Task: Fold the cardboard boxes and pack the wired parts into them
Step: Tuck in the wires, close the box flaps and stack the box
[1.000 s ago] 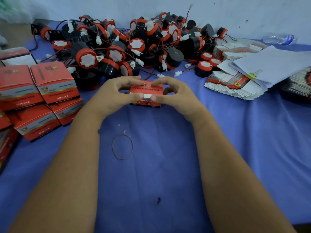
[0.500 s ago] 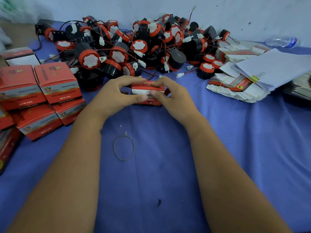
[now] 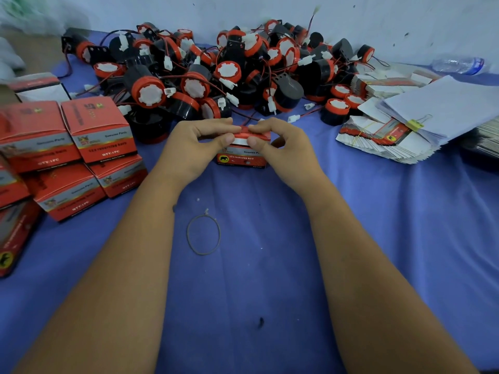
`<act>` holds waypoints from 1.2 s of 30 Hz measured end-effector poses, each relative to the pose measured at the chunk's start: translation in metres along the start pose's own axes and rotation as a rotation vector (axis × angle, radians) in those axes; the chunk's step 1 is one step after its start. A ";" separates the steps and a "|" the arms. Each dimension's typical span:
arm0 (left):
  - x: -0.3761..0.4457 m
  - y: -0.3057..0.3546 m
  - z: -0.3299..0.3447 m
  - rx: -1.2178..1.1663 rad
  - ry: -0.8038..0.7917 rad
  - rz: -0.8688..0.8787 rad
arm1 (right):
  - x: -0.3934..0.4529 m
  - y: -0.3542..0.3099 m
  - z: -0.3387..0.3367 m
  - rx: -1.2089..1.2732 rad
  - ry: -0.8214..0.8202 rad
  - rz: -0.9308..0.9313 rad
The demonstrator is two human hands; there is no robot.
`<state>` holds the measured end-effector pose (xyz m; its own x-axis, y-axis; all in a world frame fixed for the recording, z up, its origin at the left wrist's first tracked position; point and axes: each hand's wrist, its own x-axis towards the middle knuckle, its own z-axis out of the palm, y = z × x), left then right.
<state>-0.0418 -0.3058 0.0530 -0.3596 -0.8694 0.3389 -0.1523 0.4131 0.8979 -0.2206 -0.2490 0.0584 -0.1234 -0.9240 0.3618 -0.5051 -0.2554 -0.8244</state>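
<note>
A small red cardboard box stands on the blue cloth at the centre. My left hand and my right hand hold it from either side, thumbs and forefingers pinching its top flap, whose white inner side shows. Behind it lies a big heap of black and red wired parts with white connectors. Several folded red boxes are stacked at the left. A bundle of flat unfolded boxes lies at the right.
A thin rubber band lies on the blue cloth between my forearms. White papers with a yellow clip rest on the flat boxes. A plastic bottle lies at the back right by the wall.
The box has turned upright, its front face with print now toward me. Both hands shifted to its top, fingers drawn together over the flap.
</note>
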 end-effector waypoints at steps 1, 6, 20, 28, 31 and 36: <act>0.000 0.000 0.000 -0.004 0.002 -0.004 | 0.000 -0.001 0.000 0.017 -0.002 0.000; -0.001 -0.002 -0.005 0.002 -0.074 -0.016 | -0.001 -0.002 -0.005 0.095 -0.054 0.049; -0.004 -0.005 -0.003 0.133 -0.120 -0.006 | 0.004 -0.014 0.002 0.062 -0.084 0.230; -0.005 -0.005 0.005 0.154 -0.022 0.048 | -0.002 -0.011 0.001 0.222 -0.146 0.241; -0.004 -0.005 0.004 0.154 -0.045 0.020 | -0.004 -0.005 0.000 0.048 -0.139 0.129; -0.002 0.003 0.003 -0.202 0.165 -0.110 | -0.002 -0.016 0.019 -0.046 0.099 0.050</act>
<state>-0.0440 -0.3016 0.0540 -0.1943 -0.9451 0.2627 0.0101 0.2658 0.9640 -0.1962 -0.2483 0.0630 -0.2318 -0.9020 0.3641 -0.5349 -0.1944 -0.8222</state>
